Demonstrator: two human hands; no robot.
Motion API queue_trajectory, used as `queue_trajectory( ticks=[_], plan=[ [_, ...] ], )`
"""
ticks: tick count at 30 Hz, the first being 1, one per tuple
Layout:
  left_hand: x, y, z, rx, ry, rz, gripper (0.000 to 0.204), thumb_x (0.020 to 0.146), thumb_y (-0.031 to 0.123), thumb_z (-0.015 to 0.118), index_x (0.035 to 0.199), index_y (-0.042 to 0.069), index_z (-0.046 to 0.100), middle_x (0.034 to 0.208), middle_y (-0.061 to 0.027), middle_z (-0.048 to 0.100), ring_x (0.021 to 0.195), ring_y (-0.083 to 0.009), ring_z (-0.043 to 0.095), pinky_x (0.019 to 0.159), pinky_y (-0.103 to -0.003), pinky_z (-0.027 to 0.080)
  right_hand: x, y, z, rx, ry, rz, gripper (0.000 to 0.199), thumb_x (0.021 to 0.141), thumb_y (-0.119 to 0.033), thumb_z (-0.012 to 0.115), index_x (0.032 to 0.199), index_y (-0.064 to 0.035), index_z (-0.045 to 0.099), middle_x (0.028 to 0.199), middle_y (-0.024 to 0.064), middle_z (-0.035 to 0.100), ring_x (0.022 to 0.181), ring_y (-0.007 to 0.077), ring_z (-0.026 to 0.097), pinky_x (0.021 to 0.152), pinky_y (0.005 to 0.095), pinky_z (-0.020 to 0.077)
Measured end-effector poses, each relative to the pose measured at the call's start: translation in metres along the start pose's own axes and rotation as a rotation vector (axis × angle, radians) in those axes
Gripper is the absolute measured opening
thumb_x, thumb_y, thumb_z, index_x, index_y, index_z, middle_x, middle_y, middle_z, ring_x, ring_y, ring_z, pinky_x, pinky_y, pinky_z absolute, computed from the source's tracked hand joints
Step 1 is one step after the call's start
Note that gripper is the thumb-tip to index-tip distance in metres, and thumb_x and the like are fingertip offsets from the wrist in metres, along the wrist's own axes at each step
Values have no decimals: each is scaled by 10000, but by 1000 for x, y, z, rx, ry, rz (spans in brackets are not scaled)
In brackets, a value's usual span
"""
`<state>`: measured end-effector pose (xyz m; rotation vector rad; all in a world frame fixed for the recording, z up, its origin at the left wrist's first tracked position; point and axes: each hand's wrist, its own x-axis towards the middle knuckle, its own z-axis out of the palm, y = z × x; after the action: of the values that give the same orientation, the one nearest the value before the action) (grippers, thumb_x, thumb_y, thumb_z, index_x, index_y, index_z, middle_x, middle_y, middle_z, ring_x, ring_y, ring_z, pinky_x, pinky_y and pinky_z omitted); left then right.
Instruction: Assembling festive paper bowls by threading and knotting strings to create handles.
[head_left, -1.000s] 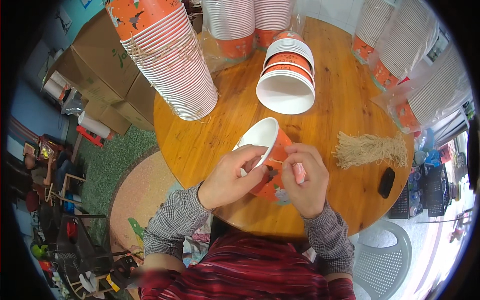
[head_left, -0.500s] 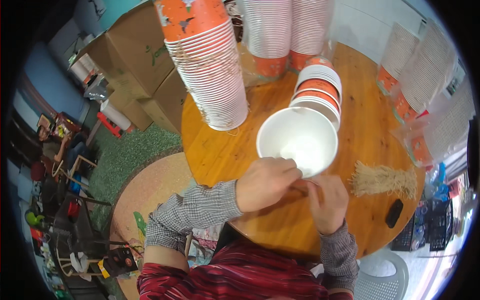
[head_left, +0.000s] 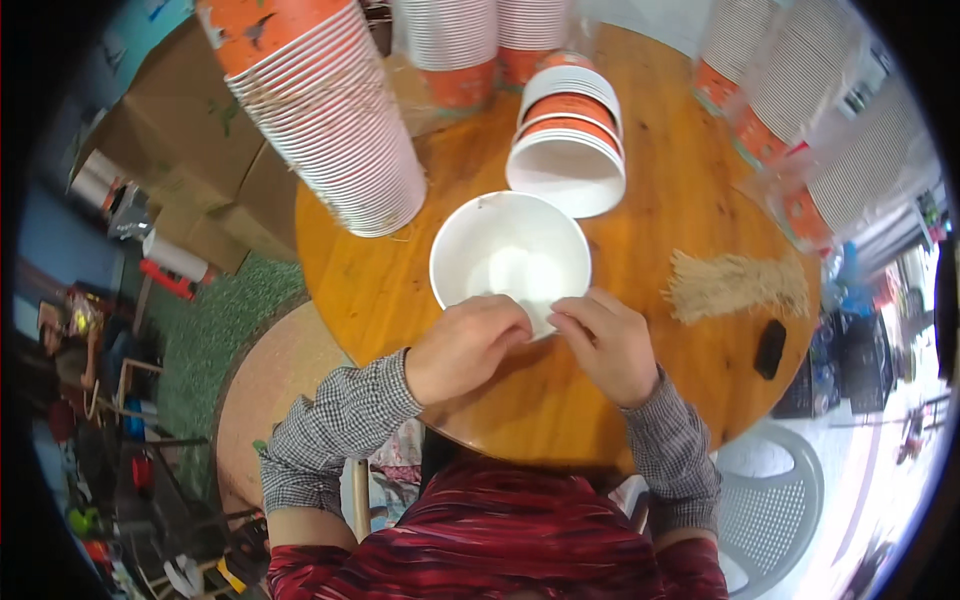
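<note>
A large white paper tub [head_left: 505, 240] lies with its open mouth toward me, above the near middle of the round table. My left hand [head_left: 465, 345] is closed on its near rim, fingertips tucked over the edge. Beside it, my right hand [head_left: 605, 345] pinches the same rim with thumb and forefinger. Whether a thin strand is also between those fingers is too small to tell. Just behind lies a short nested row of orange-and-white tubs [head_left: 570, 165] on its side. To the right is a bundle of tan raffia strands [head_left: 735, 285].
A tall stack of tubs [head_left: 325, 120] with fibres clinging to it stands at left on the wooden table [head_left: 460, 410]. Plastic-wrapped tub stacks [head_left: 445, 50] line the back, and others [head_left: 800, 90] the right edge. A small black object [head_left: 769, 349] lies near the raffia. Cardboard boxes [head_left: 190, 120] stand beyond.
The view has shifted, so the table's contents sit further left and higher. My right hand has come up onto the tub's rim, nearer my left hand, which keeps its hold.
</note>
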<state>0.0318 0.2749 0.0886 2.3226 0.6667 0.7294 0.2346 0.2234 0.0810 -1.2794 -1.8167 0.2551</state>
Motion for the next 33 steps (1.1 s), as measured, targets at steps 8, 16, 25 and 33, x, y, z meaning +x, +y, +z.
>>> queue_trajectory(
  ticks=[8, 16, 25, 33],
  plan=[
    [14, 8, 2, -216, -88, -225, 55, 895, 43, 547, 924, 0, 565, 777, -154, 619, 682, -326, 631, 620, -359, 512, -5, 6, -11, 101, -95, 89, 107, 857, -119, 649, 934, -44, 646, 808, 104, 609, 690, 292, 618, 602, 355, 507],
    [21, 22, 8, -23, 72, 22, 39, 894, -14, 556, 931, -1, 549, 838, -112, 561, 762, -239, 586, 695, -302, 493, -4, -4, -11, 113, -186, 149, 137, 812, -99, 643, 941, -52, 635, 787, 120, 655, 712, 295, 651, 626, 342, 520],
    [8, 30, 22, -187, 251, -214, 305, 888, -52, 524, 1189, -5, 525, 921, -97, 613, 833, -194, 600, 736, -281, 495, -16, 9, 1, 483, 24, 404, 63, 857, -28, 613, 914, -9, 595, 699, 74, 622, 599, 77, 577, 551, 234, 468],
    [29, -1, -14, 36, -153, -81, 152, 867, 58, 573, 983, -1, 651, 984, -144, 635, 875, -314, 614, 807, -360, 474, -22, 7, -13, 504, -154, 388, 125, 877, -43, 602, 996, -10, 585, 765, 62, 649, 631, 68, 568, 574, 226, 463]
  ],
)
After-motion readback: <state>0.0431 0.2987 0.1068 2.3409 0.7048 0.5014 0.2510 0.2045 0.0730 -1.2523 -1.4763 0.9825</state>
